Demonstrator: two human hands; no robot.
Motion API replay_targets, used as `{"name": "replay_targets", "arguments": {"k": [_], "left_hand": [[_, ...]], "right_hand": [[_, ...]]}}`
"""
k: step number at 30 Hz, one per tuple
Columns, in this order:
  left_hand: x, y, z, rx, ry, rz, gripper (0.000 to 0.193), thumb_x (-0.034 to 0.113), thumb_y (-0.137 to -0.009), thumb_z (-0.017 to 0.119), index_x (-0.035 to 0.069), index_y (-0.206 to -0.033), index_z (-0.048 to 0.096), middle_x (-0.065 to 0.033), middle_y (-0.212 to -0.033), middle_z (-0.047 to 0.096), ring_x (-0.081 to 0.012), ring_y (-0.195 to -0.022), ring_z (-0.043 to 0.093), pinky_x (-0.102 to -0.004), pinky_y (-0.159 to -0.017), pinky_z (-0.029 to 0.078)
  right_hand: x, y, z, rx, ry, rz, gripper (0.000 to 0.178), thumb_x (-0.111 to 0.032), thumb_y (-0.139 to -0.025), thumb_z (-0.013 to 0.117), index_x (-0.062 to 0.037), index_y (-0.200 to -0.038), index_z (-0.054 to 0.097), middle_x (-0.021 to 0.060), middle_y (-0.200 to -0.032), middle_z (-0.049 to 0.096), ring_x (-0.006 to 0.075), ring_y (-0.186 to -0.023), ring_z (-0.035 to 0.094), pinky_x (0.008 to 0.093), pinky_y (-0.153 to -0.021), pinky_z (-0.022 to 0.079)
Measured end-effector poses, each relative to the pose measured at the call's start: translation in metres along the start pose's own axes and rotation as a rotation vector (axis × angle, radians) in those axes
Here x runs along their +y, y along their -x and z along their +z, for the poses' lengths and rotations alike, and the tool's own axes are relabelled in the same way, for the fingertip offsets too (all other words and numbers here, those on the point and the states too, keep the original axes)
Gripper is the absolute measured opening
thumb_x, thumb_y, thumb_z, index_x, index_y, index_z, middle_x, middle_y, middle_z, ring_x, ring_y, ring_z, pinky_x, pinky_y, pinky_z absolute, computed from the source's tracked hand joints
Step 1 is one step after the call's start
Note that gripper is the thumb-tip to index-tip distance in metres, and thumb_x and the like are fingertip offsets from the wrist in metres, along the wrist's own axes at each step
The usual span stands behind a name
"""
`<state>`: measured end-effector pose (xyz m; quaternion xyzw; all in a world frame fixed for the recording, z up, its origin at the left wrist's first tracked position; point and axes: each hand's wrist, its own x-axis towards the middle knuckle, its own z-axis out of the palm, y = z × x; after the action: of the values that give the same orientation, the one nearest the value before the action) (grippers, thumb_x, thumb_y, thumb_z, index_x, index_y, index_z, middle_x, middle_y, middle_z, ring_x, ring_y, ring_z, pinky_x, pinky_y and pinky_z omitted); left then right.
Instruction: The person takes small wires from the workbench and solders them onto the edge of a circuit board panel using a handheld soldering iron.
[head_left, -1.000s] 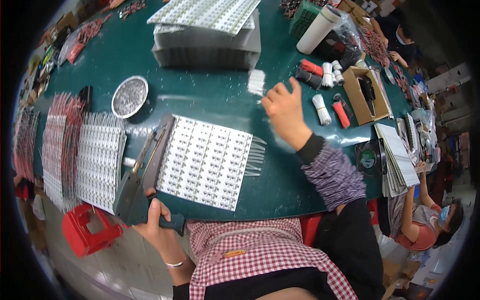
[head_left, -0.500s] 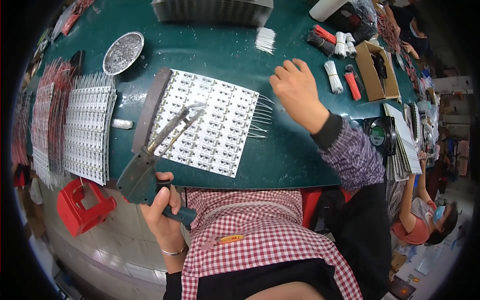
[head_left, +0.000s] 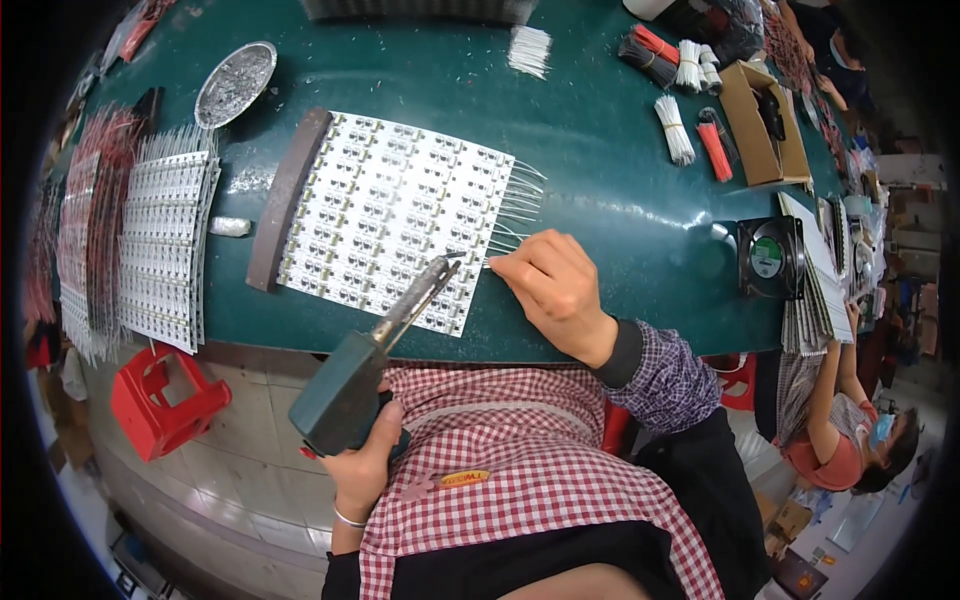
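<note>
My left hand [head_left: 362, 462] grips a dark green soldering gun [head_left: 352, 380] below the table edge; its metal tip [head_left: 438, 272] reaches over the near right corner of a white panel of small circuit boards [head_left: 392, 220]. The panel lies on the green table [head_left: 600, 200] with a dark bar [head_left: 288, 198] along its left edge and thin white wires [head_left: 518, 205] sticking out on its right. My right hand [head_left: 552, 290] rests on the table beside that corner, fingers pinched on a thin white wire.
More white board panels [head_left: 165, 245] and red-wired ones [head_left: 75, 230] lie at the left. A round metal dish [head_left: 235, 82] sits behind them. Wire bundles [head_left: 690, 110], a cardboard box [head_left: 762, 125] and a small fan [head_left: 768, 257] are at the right. A red stool [head_left: 160, 400] stands below. A seated person [head_left: 850, 440] is at the right.
My right hand has come back from the far side of the table to the panel's near right corner. My left hand has swung the soldering gun's tip to that same corner.
</note>
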<state>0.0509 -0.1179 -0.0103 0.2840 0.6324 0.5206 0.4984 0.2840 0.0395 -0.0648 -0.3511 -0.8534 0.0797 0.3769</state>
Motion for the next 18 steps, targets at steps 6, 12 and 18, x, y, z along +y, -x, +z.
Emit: {"name": "replay_targets", "arguments": {"k": [6, 12, 18], "left_hand": [[-0.014, 0.000, 0.007, 0.009, -0.284, 0.120, 0.021, 0.008, -0.081, 0.081, -0.003, -0.096, 0.072, -0.0071, -0.088, 0.072, -0.0112, -0.073, 0.066, -0.0272, -0.064, 0.052], [-0.012, -0.008, 0.016, -0.081, -0.505, 0.406, 0.015, 0.003, -0.080, 0.079, -0.001, -0.093, 0.071, -0.0086, -0.083, 0.071, -0.0140, -0.067, 0.065, -0.0282, -0.061, 0.052], [-0.014, -0.014, 0.019, -0.111, -0.492, 0.425, 0.015, 0.000, -0.079, 0.077, -0.003, -0.092, 0.069, -0.0093, -0.083, 0.068, -0.0161, -0.068, 0.065, -0.0294, -0.060, 0.051]], "right_hand": [[0.000, 0.001, 0.000, -0.031, 0.008, 0.005, 0.023, -0.001, -0.072, 0.071, -0.0074, -0.094, 0.067, 0.0024, -0.078, 0.057, 0.0214, -0.075, 0.058, 0.0352, -0.065, 0.043], [0.001, 0.003, 0.001, -0.038, 0.009, 0.018, 0.022, -0.001, -0.072, 0.069, -0.0073, -0.093, 0.066, 0.0023, -0.078, 0.057, 0.0211, -0.076, 0.057, 0.0344, -0.065, 0.043], [0.000, 0.002, 0.001, -0.043, 0.002, 0.035, 0.021, -0.001, -0.073, 0.068, -0.0063, -0.093, 0.067, 0.0028, -0.079, 0.057, 0.0209, -0.077, 0.057, 0.0335, -0.065, 0.043]]}}
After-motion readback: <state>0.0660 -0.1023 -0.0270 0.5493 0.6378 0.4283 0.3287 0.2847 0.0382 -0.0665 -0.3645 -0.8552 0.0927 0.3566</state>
